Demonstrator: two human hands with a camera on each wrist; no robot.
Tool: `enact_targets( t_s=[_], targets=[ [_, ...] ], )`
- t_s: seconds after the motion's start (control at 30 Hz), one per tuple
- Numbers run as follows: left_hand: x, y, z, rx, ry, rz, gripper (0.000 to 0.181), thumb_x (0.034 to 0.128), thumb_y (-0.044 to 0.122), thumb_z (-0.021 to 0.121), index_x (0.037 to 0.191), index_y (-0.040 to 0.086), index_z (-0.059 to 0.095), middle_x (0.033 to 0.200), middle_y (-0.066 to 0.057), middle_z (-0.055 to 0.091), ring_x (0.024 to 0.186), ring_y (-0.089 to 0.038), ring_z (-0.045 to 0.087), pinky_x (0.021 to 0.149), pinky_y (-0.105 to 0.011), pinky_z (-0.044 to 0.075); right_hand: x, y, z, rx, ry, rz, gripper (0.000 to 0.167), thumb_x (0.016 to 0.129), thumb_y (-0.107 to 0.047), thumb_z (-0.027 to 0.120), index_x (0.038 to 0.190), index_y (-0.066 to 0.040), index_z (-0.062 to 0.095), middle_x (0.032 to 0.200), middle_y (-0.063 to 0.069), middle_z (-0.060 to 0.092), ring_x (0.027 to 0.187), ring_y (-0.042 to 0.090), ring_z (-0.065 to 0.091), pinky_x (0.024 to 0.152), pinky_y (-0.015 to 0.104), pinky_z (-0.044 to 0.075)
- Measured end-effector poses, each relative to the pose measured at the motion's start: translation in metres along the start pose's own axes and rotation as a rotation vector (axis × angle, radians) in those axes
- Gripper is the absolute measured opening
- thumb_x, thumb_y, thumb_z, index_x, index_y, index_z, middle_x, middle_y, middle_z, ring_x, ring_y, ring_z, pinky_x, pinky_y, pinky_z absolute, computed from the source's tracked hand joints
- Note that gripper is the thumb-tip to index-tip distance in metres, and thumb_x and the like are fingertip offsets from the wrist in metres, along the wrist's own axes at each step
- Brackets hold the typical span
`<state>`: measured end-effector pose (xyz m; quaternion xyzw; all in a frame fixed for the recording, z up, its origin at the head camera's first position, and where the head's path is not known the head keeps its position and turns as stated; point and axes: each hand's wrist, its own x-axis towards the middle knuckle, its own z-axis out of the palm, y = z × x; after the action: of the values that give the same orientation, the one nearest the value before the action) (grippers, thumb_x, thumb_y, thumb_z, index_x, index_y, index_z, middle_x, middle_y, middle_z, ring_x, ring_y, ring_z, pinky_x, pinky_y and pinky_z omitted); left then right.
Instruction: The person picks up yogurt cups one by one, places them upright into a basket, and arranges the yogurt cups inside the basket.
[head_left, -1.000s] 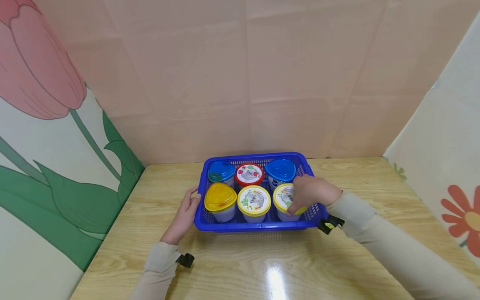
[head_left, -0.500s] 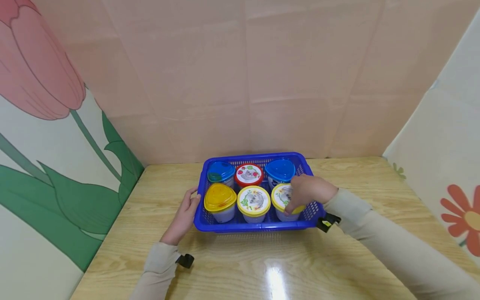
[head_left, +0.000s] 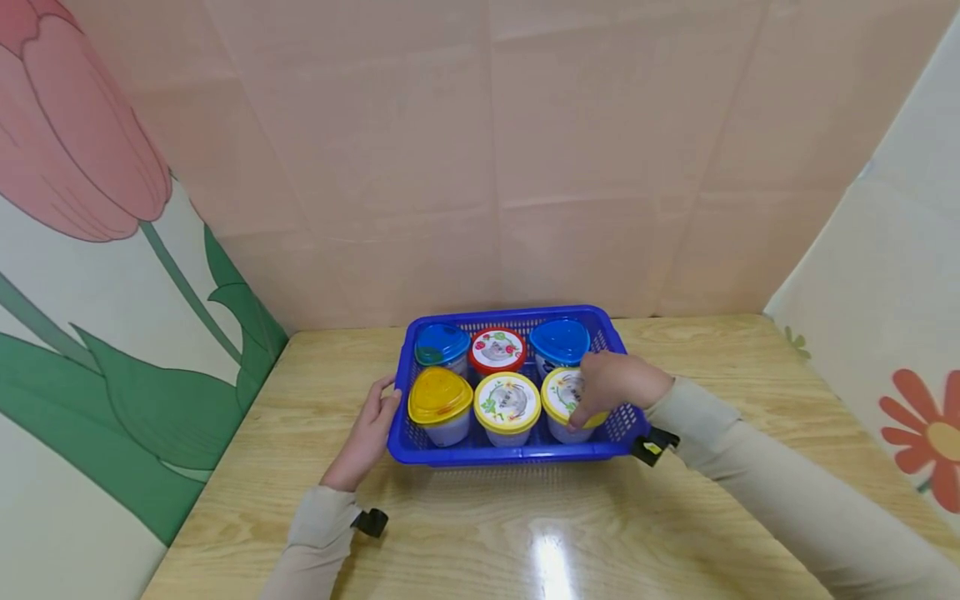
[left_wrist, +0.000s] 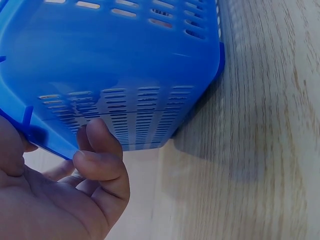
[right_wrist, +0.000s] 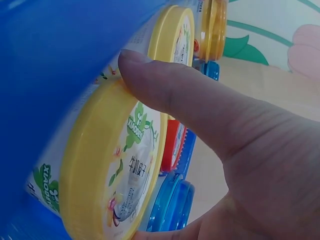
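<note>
A blue plastic basket [head_left: 517, 453] holds several lidded tubs in two rows. My left hand [head_left: 367, 437] grips its left rim; in the left wrist view the curled fingers [left_wrist: 107, 175] lie outside the basket wall, below the rim. My right hand [head_left: 622, 383] holds the front-right tub with the yellow printed lid [head_left: 558, 392] across its top. In the right wrist view, the thumb [right_wrist: 165, 85] presses the edge of that lid [right_wrist: 90, 165]; the other fingers are mostly hidden. Beside it stands a second tub with a yellow printed lid [head_left: 507, 402].
Also in the basket are a yellow three-cornered-lid tub [head_left: 441, 396], a red-rimmed tub [head_left: 498, 349], and blue-lidded tubs at back left [head_left: 442, 342] and back right [head_left: 560, 340]. A wooden table [head_left: 480, 533] lies beneath, a pink-beige backdrop [head_left: 495, 167] behind.
My right hand and the yellow-lidded tub have shifted slightly left, toward the middle tub. The left hand and the basket have stayed in place.
</note>
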<state>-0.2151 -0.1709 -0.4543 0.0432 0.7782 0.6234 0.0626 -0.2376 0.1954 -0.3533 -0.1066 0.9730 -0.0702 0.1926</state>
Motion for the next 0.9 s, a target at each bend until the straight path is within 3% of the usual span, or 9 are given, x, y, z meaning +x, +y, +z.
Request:
enact_targets(
  t_s=[0.13,0.37,0.47,0.5,0.73,0.9],
  targets=[
    [0.000,0.005,0.000,-0.001,-0.003,-0.017,0.048,0.1109,0.033,0.033,0.153,0.011,0.029,0.128,-0.025,0.060,0.102,-0.028,0.067,0.084,-0.040,0.057,0.001,0.000,0.000,0.002,-0.007,0.006,0.082,0.055,-0.058,0.091,0.104,-0.001,0.058,0.090,0.007,0.060,0.081,0.025,0.056,0.073,0.040,0.050],
    [-0.015,0.035,0.001,0.035,-0.005,-0.030,0.048,0.1112,0.027,0.033,0.151,0.002,0.028,0.124,-0.027,0.060,0.099,-0.029,0.068,0.084,-0.039,0.058,0.000,0.001,0.001,0.014,-0.021,0.026,0.090,0.056,-0.061,0.091,0.111,0.001,0.057,0.094,0.008,0.060,0.085,0.026,0.056,0.079,0.044,0.052],
    [-0.017,0.037,0.001,0.046,0.007,-0.028,0.049,0.1111,0.028,0.033,0.152,0.001,0.028,0.123,-0.027,0.060,0.099,-0.029,0.068,0.084,-0.038,0.057,-0.002,0.001,0.000,0.018,-0.024,0.030,0.093,0.056,-0.063,0.090,0.113,0.002,0.056,0.095,0.009,0.060,0.086,0.026,0.056,0.080,0.045,0.052],
    [-0.017,0.037,0.001,0.047,0.010,-0.027,0.049,0.1111,0.028,0.033,0.152,0.001,0.027,0.123,-0.027,0.060,0.099,-0.029,0.068,0.084,-0.038,0.057,-0.002,0.001,0.000,0.020,-0.025,0.029,0.093,0.056,-0.064,0.089,0.113,0.001,0.056,0.095,0.008,0.060,0.086,0.026,0.056,0.079,0.044,0.052],
    [0.001,0.000,-0.002,0.034,0.045,0.007,0.055,0.1091,0.042,0.035,0.152,0.009,0.029,0.129,-0.026,0.059,0.104,-0.029,0.067,0.086,-0.041,0.057,-0.010,0.006,-0.004,0.053,-0.003,0.003,0.105,0.061,-0.064,0.086,0.126,0.010,0.051,0.109,0.018,0.062,0.098,0.032,0.059,0.087,0.051,0.052],
    [-0.001,0.000,-0.002,0.063,0.061,-0.023,0.059,0.1087,0.048,0.028,0.153,0.010,0.030,0.131,-0.019,0.054,0.108,-0.027,0.059,0.089,-0.038,0.053,-0.015,0.017,-0.007,0.136,0.081,-0.014,0.106,0.072,-0.062,0.081,0.134,0.015,0.045,0.123,0.030,0.060,0.109,0.041,0.060,0.092,0.057,0.051]
  ],
)
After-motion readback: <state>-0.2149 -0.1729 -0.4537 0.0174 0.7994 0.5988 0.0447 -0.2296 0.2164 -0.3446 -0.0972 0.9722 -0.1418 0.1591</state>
